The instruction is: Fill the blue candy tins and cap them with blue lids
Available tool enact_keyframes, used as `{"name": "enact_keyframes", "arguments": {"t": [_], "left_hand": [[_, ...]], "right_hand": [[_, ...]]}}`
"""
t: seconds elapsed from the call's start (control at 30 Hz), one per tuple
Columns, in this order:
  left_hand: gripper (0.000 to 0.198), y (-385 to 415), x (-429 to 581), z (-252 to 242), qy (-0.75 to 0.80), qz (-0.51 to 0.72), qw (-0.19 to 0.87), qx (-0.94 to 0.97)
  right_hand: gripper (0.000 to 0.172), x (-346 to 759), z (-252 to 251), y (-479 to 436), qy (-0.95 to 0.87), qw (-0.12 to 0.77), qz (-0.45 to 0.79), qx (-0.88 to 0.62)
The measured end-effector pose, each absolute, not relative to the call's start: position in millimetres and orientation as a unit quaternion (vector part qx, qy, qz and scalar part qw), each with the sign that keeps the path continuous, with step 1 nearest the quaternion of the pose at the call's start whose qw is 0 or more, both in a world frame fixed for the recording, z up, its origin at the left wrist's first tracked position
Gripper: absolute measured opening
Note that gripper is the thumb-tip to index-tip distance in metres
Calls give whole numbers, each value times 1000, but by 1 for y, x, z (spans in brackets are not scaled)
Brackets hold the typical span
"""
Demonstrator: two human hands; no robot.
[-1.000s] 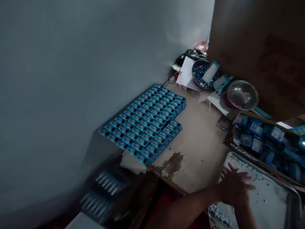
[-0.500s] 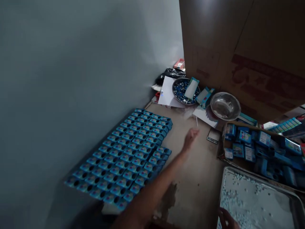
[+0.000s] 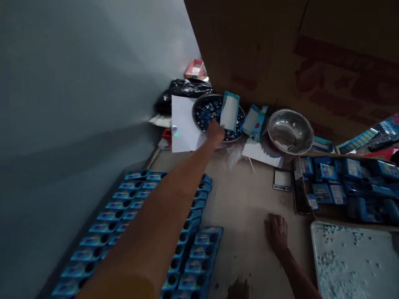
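Observation:
My left arm stretches far forward and my left hand [image 3: 215, 132] is at the near rim of a round metal bowl [image 3: 199, 109] full of small dark blue pieces; its fingers are hidden over the rim. A pale blue-edged card or box [image 3: 230, 110] leans in that bowl. My right hand [image 3: 276, 233] rests flat on the worn tabletop [image 3: 246, 207], fingers spread, holding nothing. Rows of small blue open boxes [image 3: 131, 216] cover the table's left side under my arm.
An empty steel bowl [image 3: 289, 132] sits right of the blue-filled one. A small digital scale [image 3: 282, 179], a cardboard box of blue packets [image 3: 346, 182] and a metal tray of tiny pale beads [image 3: 352, 261] lie to the right. White paper [image 3: 183, 124], a black bag [image 3: 183, 89].
My left hand has reached further forward from mid-table to the bowl of blue pieces. My right hand has moved off the tray onto the tabletop. The view has shifted forward.

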State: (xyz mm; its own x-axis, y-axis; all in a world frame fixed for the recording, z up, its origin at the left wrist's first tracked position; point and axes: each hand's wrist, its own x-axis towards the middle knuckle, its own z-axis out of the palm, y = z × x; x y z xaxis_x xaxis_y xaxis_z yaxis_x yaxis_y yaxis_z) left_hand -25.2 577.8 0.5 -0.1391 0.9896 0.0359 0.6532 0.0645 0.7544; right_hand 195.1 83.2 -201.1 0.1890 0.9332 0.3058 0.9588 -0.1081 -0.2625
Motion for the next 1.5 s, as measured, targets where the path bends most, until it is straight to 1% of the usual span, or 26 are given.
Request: {"name": "enact_keyframes", "arguments": {"t": [0.1,0.2,0.27,0.33,0.43,0.5,0.6,0.67,0.73,0.8,0.83,0.87,0.9,0.93,0.97,1.0,1.03,1.07,1.1,1.17,1.2,1.27,1.4,1.5], "left_hand": [[35,603,-23,-8,694,293,242,611],[32,603,-27,3,692,293,223,621],[32,581,-36,15,690,303,214,622],[33,542,-47,22,692,313,214,615],[28,478,-67,20,700,314,246,592],[29,457,-79,15,723,330,253,551],[33,480,-92,15,761,365,259,470],[38,517,-96,15,761,372,305,434],[43,552,-94,12,750,374,367,405],[44,574,-89,5,734,374,427,373],[44,580,-86,1,725,375,454,357],[44,582,-83,-3,716,378,477,342],[45,583,-81,-7,708,381,496,328],[45,582,-80,-9,700,386,511,316],[46,580,-80,-10,693,392,522,306],[45,578,-80,-10,688,398,529,296],[42,577,-82,-10,685,405,534,286],[37,575,-86,-9,683,411,537,277],[32,574,-91,-8,681,416,539,269],[22,568,-107,-6,681,425,541,251],[19,562,-118,-5,682,428,542,242],[14,545,-143,-2,684,432,543,225],[10,483,-196,10,696,439,534,193],[9,423,-227,20,712,441,522,162]], "right_hand": [[28,198,-208,73,-629,204,-13,-750],[28,198,-206,69,-625,198,-16,-755],[27,198,-204,72,-626,202,-15,-753],[25,198,-203,75,-629,210,-15,-749],[24,197,-206,77,-628,215,-17,-748],[25,198,-210,74,-628,218,-11,-747],[31,199,-206,73,-621,238,5,-746],[34,199,-189,87,-607,264,22,-749],[34,194,-160,123,-587,300,42,-751],[31,184,-123,182,-577,332,43,-745],[30,178,-105,219,-590,333,29,-735],[33,170,-87,259,-620,321,18,-715],[41,162,-72,299,-652,298,9,-697],[50,155,-59,338,-676,262,7,-689],[55,149,-50,373,-688,222,13,-691],[51,144,-43,401,-691,178,30,-700],[43,141,-40,423,-693,133,56,-706],[38,140,-39,435,-690,106,71,-712],[37,141,-40,437,-693,95,80,-710],[34,149,-48,414,-702,108,79,-699],[32,155,-54,390,-706,124,74,-694],[33,171,-66,326,-703,145,76,-692],[35,209,-84,191,-645,127,107,-745],[42,230,-81,133,-620,131,106,-766]]}}
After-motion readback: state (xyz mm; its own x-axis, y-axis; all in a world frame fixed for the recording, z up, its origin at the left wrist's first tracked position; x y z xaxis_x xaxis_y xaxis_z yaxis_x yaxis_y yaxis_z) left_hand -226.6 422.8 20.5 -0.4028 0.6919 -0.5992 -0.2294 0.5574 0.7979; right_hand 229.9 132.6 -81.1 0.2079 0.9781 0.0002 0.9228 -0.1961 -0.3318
